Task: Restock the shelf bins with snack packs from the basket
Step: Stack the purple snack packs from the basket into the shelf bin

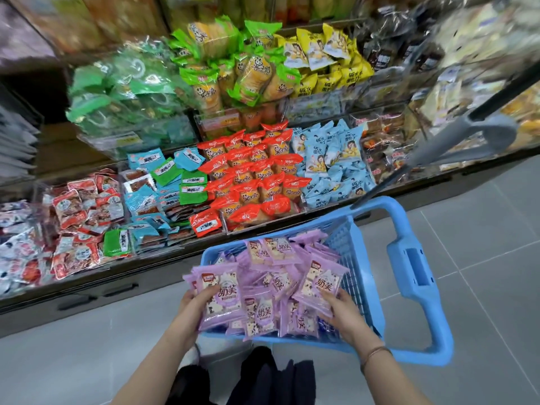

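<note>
A blue plastic basket [415, 267] stands on the floor in front of the shelf, heaped with purple snack packs [274, 285]. My left hand [193, 305] grips a stack of purple packs [219, 296] at the basket's near left corner, thumb on top. At the right side of the pile, my right hand [347, 314] holds another bunch of purple packs [318, 285]. Beyond the basket, the shelf bins [257, 176] hold orange, light blue, green, yellow and red packs.
Clear bin dividers [125, 200] separate the rows. The basket's long blue handle [409, 270] juts toward the right. A grey and black bar [455, 141] slants across the right shelf. Grey tiled floor [482, 229] spreads to the right; dark shoes [257, 375] are below the basket.
</note>
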### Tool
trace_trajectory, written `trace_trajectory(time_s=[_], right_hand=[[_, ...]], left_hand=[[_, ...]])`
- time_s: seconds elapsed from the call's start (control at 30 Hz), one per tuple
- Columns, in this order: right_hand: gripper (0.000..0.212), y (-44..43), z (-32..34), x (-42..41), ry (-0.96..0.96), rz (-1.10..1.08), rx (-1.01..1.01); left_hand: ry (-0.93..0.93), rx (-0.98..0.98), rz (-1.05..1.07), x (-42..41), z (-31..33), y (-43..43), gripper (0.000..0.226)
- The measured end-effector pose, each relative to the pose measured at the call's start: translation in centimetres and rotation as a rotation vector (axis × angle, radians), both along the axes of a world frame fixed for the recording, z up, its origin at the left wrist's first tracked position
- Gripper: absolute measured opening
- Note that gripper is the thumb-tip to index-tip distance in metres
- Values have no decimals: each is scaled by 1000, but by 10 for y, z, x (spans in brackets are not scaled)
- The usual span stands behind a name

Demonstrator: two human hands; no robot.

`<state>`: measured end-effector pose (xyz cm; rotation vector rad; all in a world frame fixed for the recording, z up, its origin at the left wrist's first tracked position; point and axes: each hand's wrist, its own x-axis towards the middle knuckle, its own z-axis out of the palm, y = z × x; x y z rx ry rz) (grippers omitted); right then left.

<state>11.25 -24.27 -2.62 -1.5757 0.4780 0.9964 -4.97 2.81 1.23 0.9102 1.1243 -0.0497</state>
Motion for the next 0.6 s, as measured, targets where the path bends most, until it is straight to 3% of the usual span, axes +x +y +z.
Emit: trace_trajectory(time_s=[0.2, 0.27, 0.5, 0.6], right_hand=[[48, 67, 27, -27, -60, 12, 76], [45, 97, 35, -44, -99, 14, 107], [18, 221, 60, -120, -127, 9, 246], [17, 272, 72, -147, -126, 20, 303]], left_hand=[[-126, -9, 124, -40, 20, 53, 98], [-147, 5, 150, -63, 29, 77, 97], [-216, 64, 183, -161, 64, 172, 53], [-236, 104, 209, -193, 75, 212, 65]])
